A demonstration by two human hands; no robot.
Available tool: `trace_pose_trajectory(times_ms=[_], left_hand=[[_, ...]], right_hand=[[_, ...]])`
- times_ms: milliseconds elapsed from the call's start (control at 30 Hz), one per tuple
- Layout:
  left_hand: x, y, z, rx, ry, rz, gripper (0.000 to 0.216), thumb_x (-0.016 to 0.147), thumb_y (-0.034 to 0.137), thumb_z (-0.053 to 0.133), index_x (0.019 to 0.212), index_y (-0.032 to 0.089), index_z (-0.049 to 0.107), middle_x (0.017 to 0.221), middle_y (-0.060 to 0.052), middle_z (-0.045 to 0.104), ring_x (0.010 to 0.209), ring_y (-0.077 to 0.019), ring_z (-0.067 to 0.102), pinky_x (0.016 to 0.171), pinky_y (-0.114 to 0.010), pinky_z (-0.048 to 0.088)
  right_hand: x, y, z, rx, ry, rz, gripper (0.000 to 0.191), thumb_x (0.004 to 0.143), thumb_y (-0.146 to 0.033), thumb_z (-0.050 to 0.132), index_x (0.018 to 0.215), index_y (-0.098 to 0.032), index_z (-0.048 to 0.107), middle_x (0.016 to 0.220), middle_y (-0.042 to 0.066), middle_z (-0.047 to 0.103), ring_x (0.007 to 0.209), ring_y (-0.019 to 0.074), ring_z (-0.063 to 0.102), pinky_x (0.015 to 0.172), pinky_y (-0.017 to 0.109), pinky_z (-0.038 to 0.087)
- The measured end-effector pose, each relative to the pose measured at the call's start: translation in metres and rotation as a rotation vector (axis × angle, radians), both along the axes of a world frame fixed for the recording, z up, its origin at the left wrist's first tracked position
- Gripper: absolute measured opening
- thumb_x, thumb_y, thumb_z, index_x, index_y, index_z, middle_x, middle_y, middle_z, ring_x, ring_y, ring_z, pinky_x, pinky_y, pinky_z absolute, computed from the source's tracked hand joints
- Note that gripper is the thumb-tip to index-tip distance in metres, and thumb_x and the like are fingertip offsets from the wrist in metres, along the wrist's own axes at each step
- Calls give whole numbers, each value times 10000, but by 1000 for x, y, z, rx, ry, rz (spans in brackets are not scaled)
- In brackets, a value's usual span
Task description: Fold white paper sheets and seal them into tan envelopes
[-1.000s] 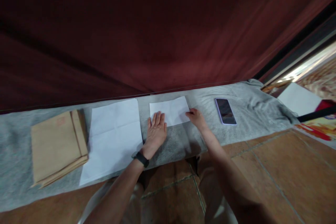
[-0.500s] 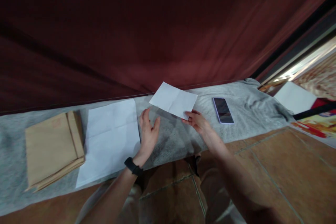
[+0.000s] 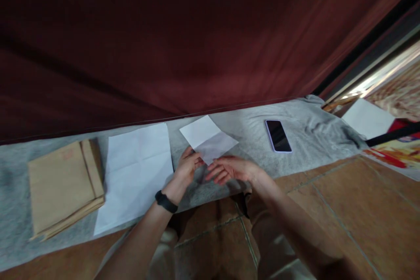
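Pinching, as far as I can judge, the left hand (image 3: 187, 167) holds the near left edge of a small white rectangular paper sheet (image 3: 210, 135). The right hand (image 3: 232, 169) has loosely spread fingers at its near corner; I cannot tell remotely whether they grip. Location: over the grey plush cloth (image 3: 249, 122), between the large white creased paper (image 3: 141, 166) at left and the black-screened, lilac-cased phone (image 3: 278, 136) at right. Risk, in my judgement: slipping or skewing at the crease, caused by near-side support only. Orientation: long axis far left to near right; one corner points near, between both hands.
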State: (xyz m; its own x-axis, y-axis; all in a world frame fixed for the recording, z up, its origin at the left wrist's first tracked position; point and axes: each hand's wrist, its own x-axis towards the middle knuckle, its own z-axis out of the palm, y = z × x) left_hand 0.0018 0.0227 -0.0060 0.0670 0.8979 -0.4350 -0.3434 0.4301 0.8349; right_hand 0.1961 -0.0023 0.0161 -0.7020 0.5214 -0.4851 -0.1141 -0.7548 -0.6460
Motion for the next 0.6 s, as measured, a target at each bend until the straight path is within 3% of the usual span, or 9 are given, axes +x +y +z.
trace_pose_trajectory(times_ms=[33,100,167,233,300,367,500,600], left_hand=[[-2,1,2,-7,19,-27,404,630,142,718,1024,178,640,871,-28,740,707,-152,691,653,-263,547],[-7,0,4,-19,63,-83,417,626,143,699,1038,175,648,850,-24,732,688,-153,678,637,-262,537],[-9,-3,5,-26,126,-128,434,628,140,674,1060,175,651,829,-18,722,671,-153,660,608,-253,517],[-11,-6,3,-7,216,-157,453,633,131,643,1084,177,650,789,-4,701,648,-148,636,570,-236,482],[-11,-8,-1,41,319,-172,467,648,123,611,1111,178,644,741,16,670,620,-141,609,543,-224,448],[-11,-7,-6,103,415,-175,476,666,118,585,1135,185,634,709,31,645,597,-138,589,542,-224,435],[-11,-2,-14,238,553,-168,486,684,97,555,1155,195,626,758,11,673,685,-174,630,677,-279,507],[-12,0,-17,296,652,-165,505,695,79,550,1184,187,619,850,-30,713,820,-218,673,827,-343,525]], right_hand=[[6,-2,6,48,53,145,374,938,-462,612,1033,-111,698,1003,147,780,726,178,748,607,249,588],[17,-4,15,154,162,235,499,870,-561,686,1076,-107,698,1084,177,761,786,204,755,606,263,588],[23,-3,17,260,194,92,522,829,-568,734,1110,-130,694,1137,168,748,851,203,750,695,286,599],[23,4,13,388,87,-173,449,858,-516,714,1142,-169,689,1169,129,744,910,186,736,829,319,589],[18,11,3,571,-157,-402,343,912,-456,641,1140,-206,698,1166,87,748,976,187,718,942,363,556],[11,18,-8,834,-478,-473,267,941,-382,589,1130,-246,720,1211,55,735,1127,200,669,1063,395,489],[-3,19,-27,1332,-812,-210,381,987,-290,511,1345,-272,639,1493,26,553,1428,194,443,1237,407,301],[-11,16,-38,1494,-927,-51,430,1024,-299,467,1443,-250,555,1565,46,463,1477,212,373,1254,450,267]])
